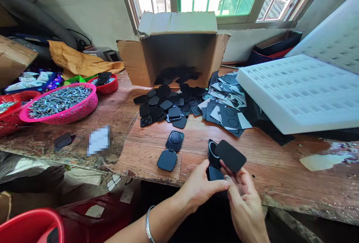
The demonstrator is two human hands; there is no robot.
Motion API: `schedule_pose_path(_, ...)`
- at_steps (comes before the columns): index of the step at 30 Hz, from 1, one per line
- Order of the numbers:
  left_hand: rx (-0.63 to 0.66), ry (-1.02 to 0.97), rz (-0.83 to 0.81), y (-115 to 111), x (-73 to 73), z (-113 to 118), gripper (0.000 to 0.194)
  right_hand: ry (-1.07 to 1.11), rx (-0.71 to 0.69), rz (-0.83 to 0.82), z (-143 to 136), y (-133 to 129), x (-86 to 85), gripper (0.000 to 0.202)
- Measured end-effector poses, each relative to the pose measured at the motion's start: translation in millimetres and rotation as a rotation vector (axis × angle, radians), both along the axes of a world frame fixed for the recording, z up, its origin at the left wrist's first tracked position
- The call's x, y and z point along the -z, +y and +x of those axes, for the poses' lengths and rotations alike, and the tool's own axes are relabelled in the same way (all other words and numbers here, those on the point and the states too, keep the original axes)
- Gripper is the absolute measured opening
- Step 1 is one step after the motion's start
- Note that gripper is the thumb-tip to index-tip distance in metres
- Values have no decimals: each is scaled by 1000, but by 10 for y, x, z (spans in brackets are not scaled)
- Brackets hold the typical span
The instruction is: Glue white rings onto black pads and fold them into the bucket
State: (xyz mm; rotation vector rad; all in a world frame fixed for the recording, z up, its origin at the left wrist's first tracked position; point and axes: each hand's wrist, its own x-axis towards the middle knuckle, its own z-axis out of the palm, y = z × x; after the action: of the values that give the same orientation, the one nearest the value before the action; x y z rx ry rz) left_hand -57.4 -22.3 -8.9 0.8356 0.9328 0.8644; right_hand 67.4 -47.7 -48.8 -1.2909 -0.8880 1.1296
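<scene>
My left hand (200, 185) is closed around the lower part of a hinged black case (214, 173) at the table's front edge. The case stands open, and a pale ring shows inside its upper half. In my right hand (243, 194) is a flat black rounded plate (231, 156), tilted and covering part of the case. The right fingertips lie close to the case; whether they touch it is hidden. Left of my hands, a second hinged case (167, 160) lies open on the wood, its upper half showing a round ribbed grid.
Black plates (165, 102) spill from a cardboard box (131, 61). Beside them lie ring-marked sheets (231, 117) and a white foam tray (283, 112). A pink basket (94, 102) of small metal parts stands left. A red stool or tub (42, 220) is below the table edge.
</scene>
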Motion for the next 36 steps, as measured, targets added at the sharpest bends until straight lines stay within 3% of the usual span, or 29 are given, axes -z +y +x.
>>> schedule_pose_path(3,-49,27,-76,-58,-49,-180,36,-25,-90,-10,8,-15,-110,41)
schedule_pose_path(6,-45,8,-219,-116,-99,-428,41,-154,-97,36,77,55,-258,31)
schedule_pose_path(9,-14,-68,-306,-185,-138,-645,50,-225,-180,-22,109,157,-350,34)
schedule_pose_path(12,17,-100,-317,-250,-136,-771,39,-185,-343,-112,69,221,-373,38)
schedule_pose_path(17,25,-99,-314,-307,-82,-855,27,-122,-473,-234,-51,229,-397,40)
schedule_pose_path(36,46,-67,-323,-331,-92,-912,28,-92,-471,-290,-211,238,-388,37)
